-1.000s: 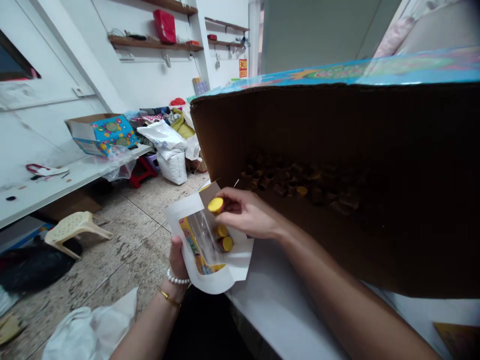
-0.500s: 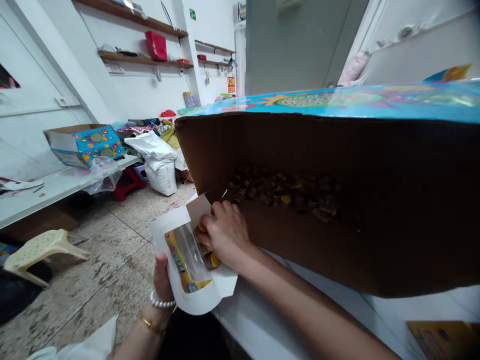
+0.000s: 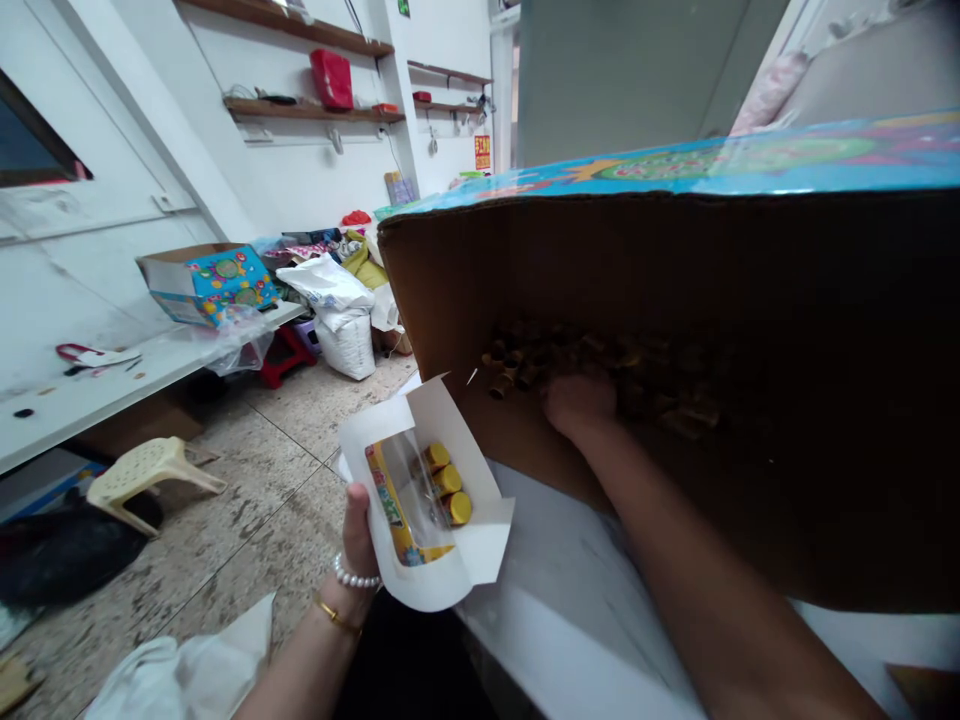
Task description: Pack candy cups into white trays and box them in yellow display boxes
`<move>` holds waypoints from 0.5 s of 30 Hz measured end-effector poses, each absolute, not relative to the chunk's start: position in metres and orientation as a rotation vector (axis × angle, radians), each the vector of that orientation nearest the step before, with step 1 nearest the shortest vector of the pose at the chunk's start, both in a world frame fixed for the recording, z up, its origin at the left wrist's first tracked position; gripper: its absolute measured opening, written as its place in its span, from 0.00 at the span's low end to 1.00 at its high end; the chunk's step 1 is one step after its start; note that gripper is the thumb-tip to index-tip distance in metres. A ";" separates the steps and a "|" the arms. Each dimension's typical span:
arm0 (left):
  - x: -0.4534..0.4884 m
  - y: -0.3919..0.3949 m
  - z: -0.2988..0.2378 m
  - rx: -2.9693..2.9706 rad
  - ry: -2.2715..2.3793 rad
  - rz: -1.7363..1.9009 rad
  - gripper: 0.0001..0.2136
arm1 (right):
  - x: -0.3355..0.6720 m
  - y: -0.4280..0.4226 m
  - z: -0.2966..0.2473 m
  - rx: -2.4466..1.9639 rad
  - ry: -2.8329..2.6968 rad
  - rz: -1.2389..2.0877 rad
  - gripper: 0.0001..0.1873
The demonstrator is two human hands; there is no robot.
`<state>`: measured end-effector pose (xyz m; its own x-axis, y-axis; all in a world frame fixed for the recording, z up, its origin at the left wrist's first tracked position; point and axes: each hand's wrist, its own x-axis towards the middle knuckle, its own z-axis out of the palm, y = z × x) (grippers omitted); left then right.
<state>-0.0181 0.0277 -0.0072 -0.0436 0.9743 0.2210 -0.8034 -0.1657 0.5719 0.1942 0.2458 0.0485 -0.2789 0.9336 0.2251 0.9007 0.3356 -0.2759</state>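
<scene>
My left hand (image 3: 358, 535) grips a small white package (image 3: 424, 500) with a clear window and an open flap. Three yellow-capped pieces (image 3: 448, 482) lie in a row inside it. My right hand (image 3: 579, 402) reaches into a large cardboard box (image 3: 675, 260) lying on its side on the white table (image 3: 570, 610). The hand rests on a heap of several small yellow and brown pieces (image 3: 637, 375) deep in the box. Its fingers curl down into the dark heap, and what they hold is hidden.
A white table on the left (image 3: 112, 365) carries a colourful open carton (image 3: 206, 283) and a plastic bag. White sacks (image 3: 337, 310), a red stool and a cream plastic stool (image 3: 150, 465) stand on the speckled floor. Wall shelves hold a red item (image 3: 331, 78).
My right hand has left the package, where it placed a yellow-capped piece, and moved right into the cardboard box. The package now shows three pieces; my left hand held it steady.
</scene>
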 end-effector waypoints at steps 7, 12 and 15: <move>-0.019 0.029 -0.005 0.639 0.342 1.609 0.32 | 0.187 0.226 0.084 -1.269 -2.347 0.435 0.23; -0.018 0.027 -0.005 0.658 0.401 1.637 0.31 | 0.153 0.169 0.101 -0.650 -2.167 0.828 0.14; -0.017 0.026 -0.005 0.693 0.423 1.643 0.30 | 0.132 0.142 0.096 -0.646 -2.362 0.492 0.12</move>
